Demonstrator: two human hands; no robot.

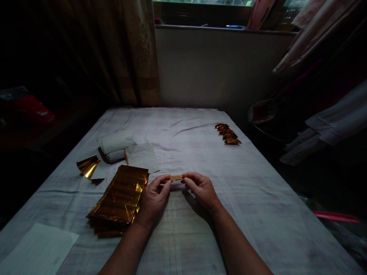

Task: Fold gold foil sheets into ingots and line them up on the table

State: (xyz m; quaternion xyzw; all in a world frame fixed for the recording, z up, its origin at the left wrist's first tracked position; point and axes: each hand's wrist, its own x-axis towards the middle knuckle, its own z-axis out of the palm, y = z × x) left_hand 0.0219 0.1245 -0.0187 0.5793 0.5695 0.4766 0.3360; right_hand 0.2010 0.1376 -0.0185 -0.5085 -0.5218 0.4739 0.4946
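Observation:
A narrow strip of folded gold foil paper (176, 178) is stretched between my two hands, just above the tablecloth. My left hand (155, 196) pinches its left end between thumb and fingers. At the other end, my right hand (201, 189) grips it the same way. Close by my left wrist lies a thick stack of gold foil sheets (122, 193), with uneven edges. Several folded gold foil pieces (228, 133) sit in a row near the table's far right edge.
A curled gold foil scrap (88, 167) lies left of the stack. Behind it are a grey-white folded bundle (116, 142) and a thin sheet (143, 156). White paper (40, 248) rests front left on the cloth-covered table (258, 214). Clothes (338, 118) hang at right.

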